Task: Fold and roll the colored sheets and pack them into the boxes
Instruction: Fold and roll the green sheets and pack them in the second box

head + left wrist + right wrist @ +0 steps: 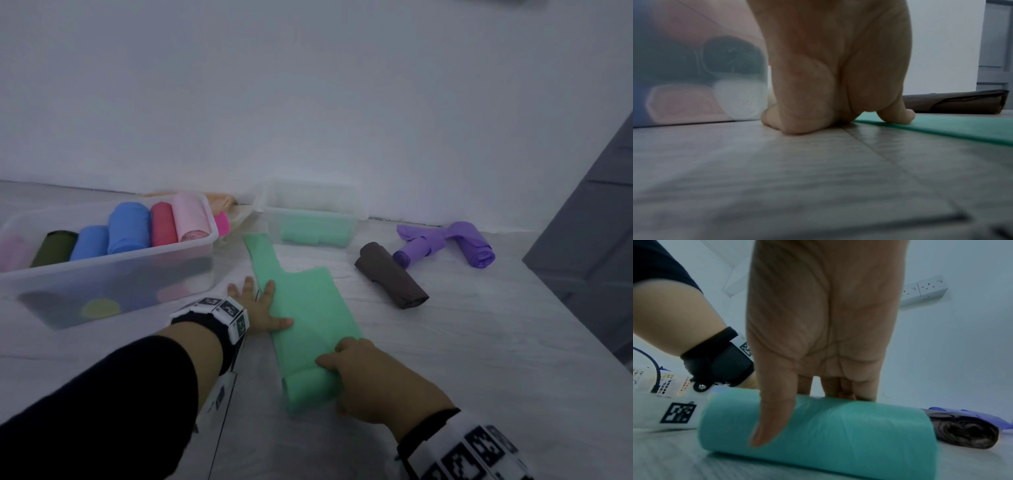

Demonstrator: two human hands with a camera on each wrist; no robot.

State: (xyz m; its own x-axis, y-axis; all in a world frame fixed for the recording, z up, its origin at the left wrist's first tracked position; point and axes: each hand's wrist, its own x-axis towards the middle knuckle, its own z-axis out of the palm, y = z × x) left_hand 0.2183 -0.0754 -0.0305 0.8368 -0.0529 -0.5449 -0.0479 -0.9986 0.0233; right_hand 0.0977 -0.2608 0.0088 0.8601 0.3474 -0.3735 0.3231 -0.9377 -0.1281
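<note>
At six o'clock on the pale floor (445, 342), close to the person, lies the green sheet (308, 308), folded into a long strip that runs away toward twelve, its near end already wound into a short roll (818, 431). By my reading the job is well past halfway: the long clear box (113, 274) at nine to ten o'clock holds a row of finished rolls in olive, blue, red and pink, and the small clear box (311, 212) at twelve has green rolls inside. Still out on the floor at two o'clock are a dark brown roll (390, 277), wound but not packed, and a purple sheet (448, 241) that looks only partly rolled, so those and this green one remain. The right hand (370, 373) sits over the roll's right end, its fingers (346, 346) curled over the top and the thumb (772, 418) down the near face, so it grips the roll. The left hand (260, 308) lies flat, palm down, at the strip's left edge, its fingers spread and relaxed; the thumb (898, 113) and one finger press on the green while the other fingers rest on the floor beside it, pinning the strip while the roll forms
</note>
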